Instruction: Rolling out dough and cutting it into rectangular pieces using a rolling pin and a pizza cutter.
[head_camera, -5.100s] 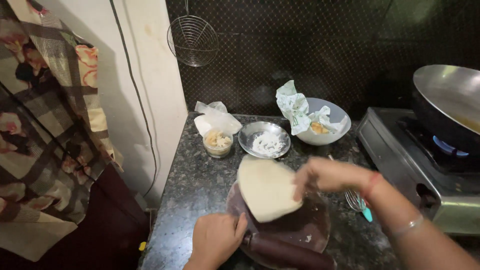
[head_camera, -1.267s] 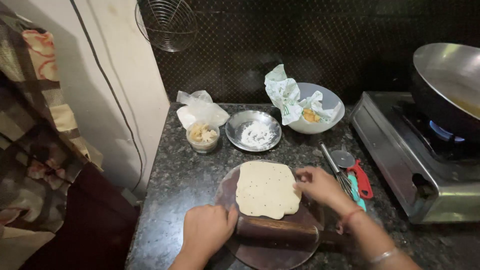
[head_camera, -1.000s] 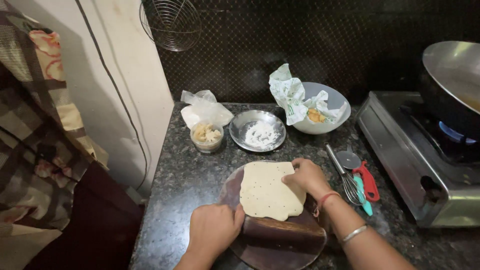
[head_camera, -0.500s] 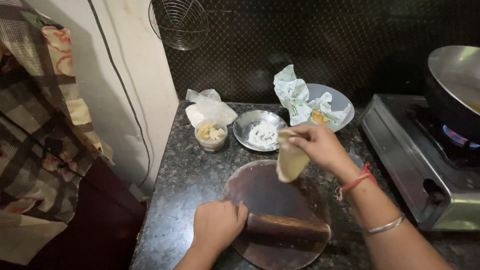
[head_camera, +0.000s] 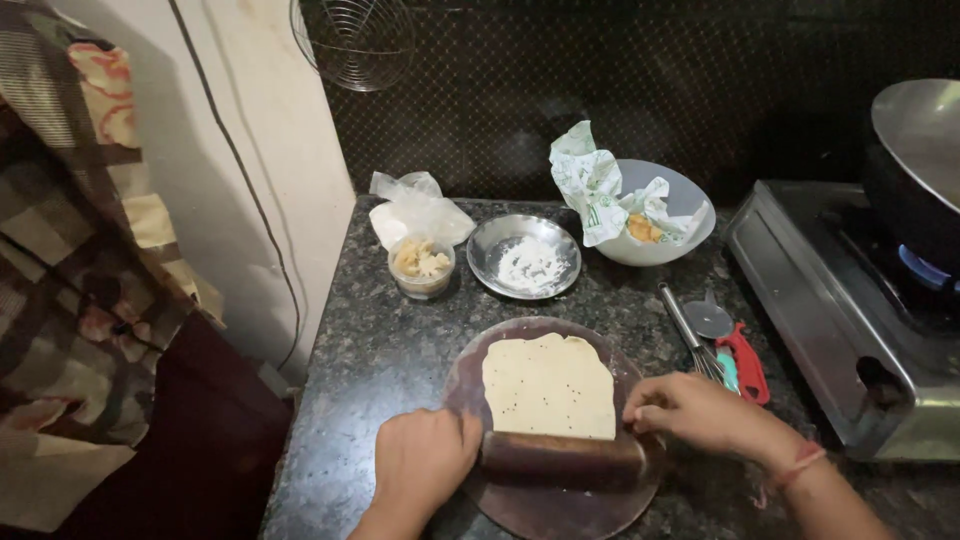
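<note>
My left hand (head_camera: 420, 462) closes its grip over the left end of the rolling pin (head_camera: 562, 455); my right hand (head_camera: 690, 412) curls loosely on its right end. The pin lies across the near edge of the dough (head_camera: 549, 385), which lies flat on the round board (head_camera: 520, 500). Beyond the board sit a flour plate (head_camera: 524, 257), a small cup (head_camera: 421, 268) and a bowl (head_camera: 690, 225); to its right, a whisk (head_camera: 690, 335) and the stove (head_camera: 850, 300), all on the tabletop (head_camera: 370, 350).

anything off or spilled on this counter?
No spill shows. The dough sheet lies flat on the round board, squarish rather than round, with the rolling pin at its near edge under the left hand and right hand. The pan sits tilted over the lit burner.
</note>
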